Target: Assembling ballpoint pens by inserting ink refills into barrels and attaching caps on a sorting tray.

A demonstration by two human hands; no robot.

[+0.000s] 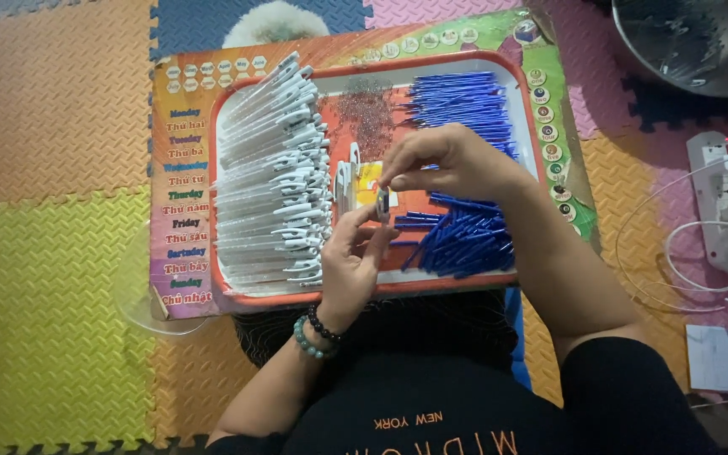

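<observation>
My left hand (349, 263) and my right hand (446, 162) meet over the middle of a red tray (381, 286), both pinching one small grey pen part (382, 205) between their fingertips. Left of the hands lies a thick row of white pen barrels with clips (275, 181). To the right are piles of blue pen tubes (463, 236), with more blue tubes (463, 101) further back. A heap of small metal springs (370, 114) sits at the tray's far middle. Two bead bracelets (317, 334) circle my left wrist.
The tray rests on a colourful printed board (180, 202) over foam puzzle floor mats (52, 253). A metal bowl (701, 42) stands at the top right. A white power strip with plugs and cables (722, 211) lies on the right, above a sheet of paper (726, 358).
</observation>
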